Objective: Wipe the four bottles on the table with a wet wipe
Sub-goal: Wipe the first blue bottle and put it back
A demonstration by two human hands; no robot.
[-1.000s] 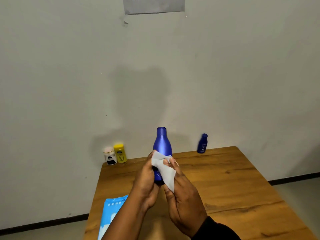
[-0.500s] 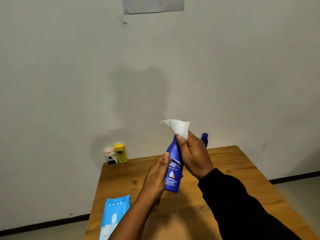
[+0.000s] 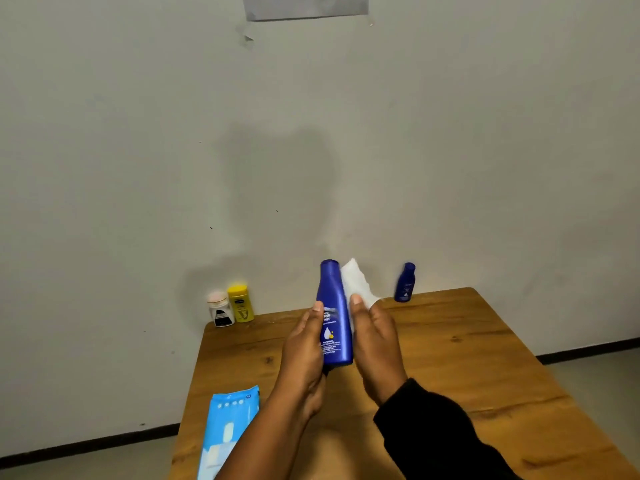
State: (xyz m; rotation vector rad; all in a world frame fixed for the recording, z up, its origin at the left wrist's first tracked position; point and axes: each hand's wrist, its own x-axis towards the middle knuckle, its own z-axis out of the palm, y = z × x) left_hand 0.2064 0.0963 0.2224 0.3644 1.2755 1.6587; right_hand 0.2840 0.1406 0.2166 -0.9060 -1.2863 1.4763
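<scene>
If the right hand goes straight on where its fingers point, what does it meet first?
Probably the wall behind the table: the right hand points forward beside the large blue bottle, wet wipe leading. The small blue bottle looks right of that line; depth unclear.

Bare room: a wooden table set against a pale wall.
On my feed the grey-white wall [image 3: 138,133] fills most of the view, with a grey paper sheet [image 3: 304,6] stuck at the top edge and a soft shadow [image 3: 280,188] at mid-height. The brown wooden table [image 3: 467,358] stands against it. A dark skirting strip [image 3: 86,445] meets the pale floor [image 3: 595,368].
</scene>
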